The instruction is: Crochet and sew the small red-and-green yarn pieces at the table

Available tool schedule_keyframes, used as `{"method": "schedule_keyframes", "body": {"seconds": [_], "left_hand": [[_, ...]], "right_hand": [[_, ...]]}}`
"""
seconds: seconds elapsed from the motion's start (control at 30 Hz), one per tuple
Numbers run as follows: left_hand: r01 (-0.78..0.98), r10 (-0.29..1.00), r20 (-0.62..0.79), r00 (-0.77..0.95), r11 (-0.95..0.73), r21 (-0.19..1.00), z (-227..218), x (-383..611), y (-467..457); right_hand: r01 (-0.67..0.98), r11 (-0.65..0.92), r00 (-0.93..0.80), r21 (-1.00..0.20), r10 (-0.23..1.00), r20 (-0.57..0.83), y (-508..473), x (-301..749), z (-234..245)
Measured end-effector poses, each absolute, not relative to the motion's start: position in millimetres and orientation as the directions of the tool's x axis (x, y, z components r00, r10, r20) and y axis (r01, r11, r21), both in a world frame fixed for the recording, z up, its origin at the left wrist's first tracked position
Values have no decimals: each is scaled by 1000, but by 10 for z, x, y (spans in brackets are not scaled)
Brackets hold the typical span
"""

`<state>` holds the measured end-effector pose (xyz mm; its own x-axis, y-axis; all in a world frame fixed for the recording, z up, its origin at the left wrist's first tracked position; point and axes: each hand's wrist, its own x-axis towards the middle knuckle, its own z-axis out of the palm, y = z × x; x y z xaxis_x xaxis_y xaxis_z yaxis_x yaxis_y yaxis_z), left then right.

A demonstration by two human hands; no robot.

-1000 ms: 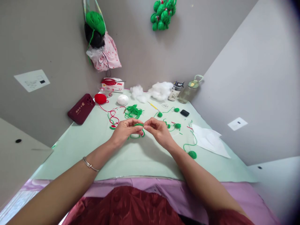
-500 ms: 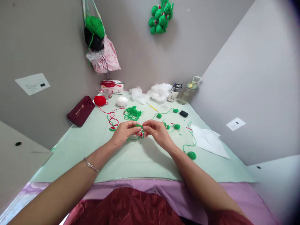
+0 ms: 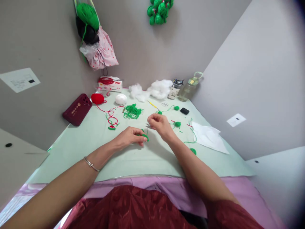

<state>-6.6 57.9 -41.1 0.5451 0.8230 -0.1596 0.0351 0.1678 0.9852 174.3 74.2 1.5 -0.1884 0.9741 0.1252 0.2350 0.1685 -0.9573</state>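
My left hand (image 3: 129,136) rests low on the pale green table mat (image 3: 78,143), fingers pinched on a small green crochet piece (image 3: 144,136). A thin strand runs up from that piece toward my right hand (image 3: 161,123), which hovers just above and to the right, fingers closed round a small metal tool (image 3: 148,126) whose tip points left; it may be thread snips, too small to be sure. The two hands are a short gap apart.
Loose green yarn (image 3: 132,111), red yarn ball (image 3: 97,99), white ball (image 3: 121,99), stuffing (image 3: 158,89) and dark red phone case (image 3: 76,109) lie at the back. Small green crochet pieces (image 3: 177,124) and white paper (image 3: 208,136) sit right. A bottle (image 3: 189,90) stands by the wall.
My hands have come apart: the left sank to the mat with the green piece, the right lifted up and right, now with a metal tool showing. The view shifted slightly.
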Motion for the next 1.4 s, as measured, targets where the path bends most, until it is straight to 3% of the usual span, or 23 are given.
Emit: {"method": "schedule_keyframes", "body": {"seconds": [0.13,0.3,0.4,0.5,0.57,0.67,0.83,0.93,1.1,1.27,1.4], "left_hand": [[32,818,-157,553,168,985,-447,-96,607],[7,812,-144,565,170,985,-373,-149,630],[-99,826,-115,552,202,974,-307,-158,637],[-170,843,-95,530,216,961,-270,-170,646],[-179,848,-97,521,220,959,-267,-180,653],[-190,852,-91,515,217,958,-287,-188,665],[-214,875,-63,480,186,959,-336,-161,675],[-246,891,-57,451,185,951,-354,-141,669],[-327,908,-84,410,232,916,-337,-164,678],[-312,930,-87,358,206,927,-280,-194,687],[-263,925,-82,371,189,946,-270,-169,665]], "right_hand": [[90,82,-59,-993,995,77,918,1875,-40],[91,106,41,-990,993,110,1048,2079,-76],[237,94,-117,-967,991,68,1003,2117,-48],[535,153,-355,-831,933,-56,921,2106,-21],[635,195,-392,-748,915,-94,883,2102,-9],[611,223,-422,-759,904,-74,850,2104,18],[406,290,-612,-866,791,-22,728,1981,86],[422,349,-577,-837,815,49,632,1852,108],[555,461,-525,-692,840,138,677,1926,91],[892,381,-378,-242,924,59,904,2211,-29],[904,402,-404,-143,915,16,947,2217,-97]]}}
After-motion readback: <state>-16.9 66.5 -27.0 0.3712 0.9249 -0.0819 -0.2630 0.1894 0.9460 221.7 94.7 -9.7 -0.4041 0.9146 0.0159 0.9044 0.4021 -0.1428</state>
